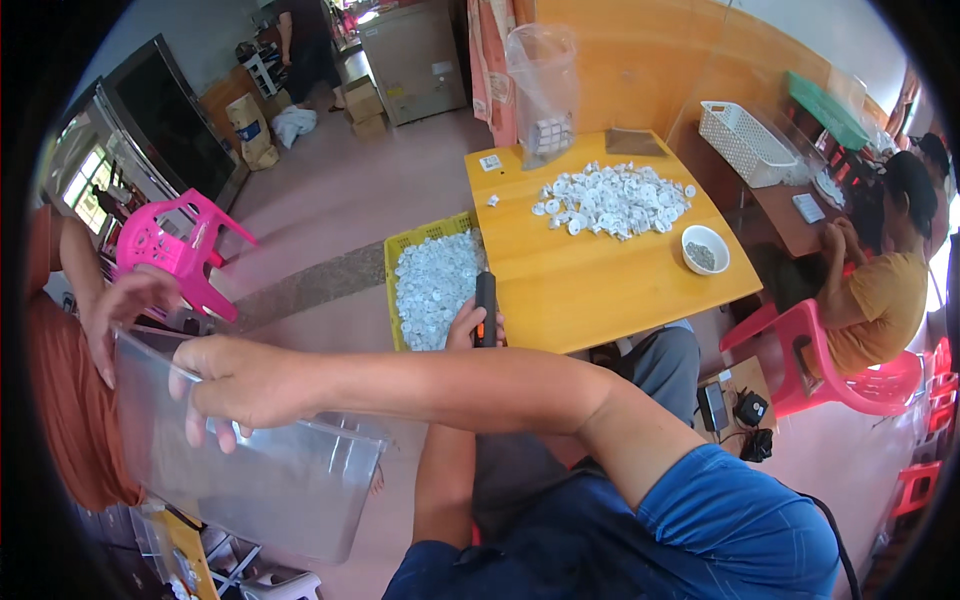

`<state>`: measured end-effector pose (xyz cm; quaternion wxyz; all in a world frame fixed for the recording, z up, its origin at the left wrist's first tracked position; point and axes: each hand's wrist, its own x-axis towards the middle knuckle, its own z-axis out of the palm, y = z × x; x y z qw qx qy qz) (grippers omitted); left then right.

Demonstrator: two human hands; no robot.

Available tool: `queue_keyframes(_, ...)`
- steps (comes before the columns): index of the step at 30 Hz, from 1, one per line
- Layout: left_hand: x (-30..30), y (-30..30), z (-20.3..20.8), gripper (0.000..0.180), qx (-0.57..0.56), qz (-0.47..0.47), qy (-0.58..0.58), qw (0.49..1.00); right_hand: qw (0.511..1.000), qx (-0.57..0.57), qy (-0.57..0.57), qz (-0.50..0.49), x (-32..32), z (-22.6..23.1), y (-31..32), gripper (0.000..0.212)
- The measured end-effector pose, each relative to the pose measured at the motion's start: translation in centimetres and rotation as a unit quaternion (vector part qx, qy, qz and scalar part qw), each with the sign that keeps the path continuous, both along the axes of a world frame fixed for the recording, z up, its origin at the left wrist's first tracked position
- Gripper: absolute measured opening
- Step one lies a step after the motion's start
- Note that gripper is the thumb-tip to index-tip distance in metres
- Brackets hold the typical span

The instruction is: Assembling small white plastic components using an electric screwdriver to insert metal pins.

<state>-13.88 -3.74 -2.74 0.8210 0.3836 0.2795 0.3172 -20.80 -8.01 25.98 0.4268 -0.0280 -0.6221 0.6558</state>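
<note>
My right arm (480, 392) reaches across to the left, and my right hand (245, 380) is at the rim of a clear plastic bin (270, 480). Its fingers bend down over the bin's wall and show partly through it. Another person's hand (125, 305) is at the bin's far left corner. My left hand (465, 328) grips a black handheld tool with an orange button, apparently an electric screwdriver (486, 305), upright by the table's left edge. Beside that hand stands a yellow basket (393, 290) full of small whitish plastic parts (435, 280).
On the yellow table (610, 290) lie a pile of white parts (620, 200), a white bowl of small metal pieces (705, 250) and a clear bag (542, 90). A pink chair (175, 240) stands left. A co-worker (890, 290) sits at right on another pink chair (830, 370).
</note>
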Motion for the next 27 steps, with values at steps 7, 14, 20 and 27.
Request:
queue_keyframes(7, -0.6, 0.2, -0.3, 0.043, 0.035, 0.009, -0.017, 0.999, 0.990, 0.123, -0.061, 0.014, -1.8, 0.4, -0.9, 0.024)
queue_keyframes(14, -0.6, 0.4, -0.5, 0.046, 0.019, 0.022, 0.000, 1.000, 0.918, 0.367, -0.075, -0.126, -8.3, -1.3, -7.6, 0.026)
queue_keyframes(20, 0.0, 0.1, -0.7, 0.050, 0.010, 0.047, -0.027, 0.998, 0.944, 0.323, -0.035, -0.050, -5.8, -2.0, -10.7, 0.033)
queue_keyframes(27, -2.5, 0.4, -2.1, 0.045, -0.035, 0.079, -0.052, 0.995, 0.913, 0.257, -0.042, -0.313, 6.9, -9.3, 2.1, 0.010)
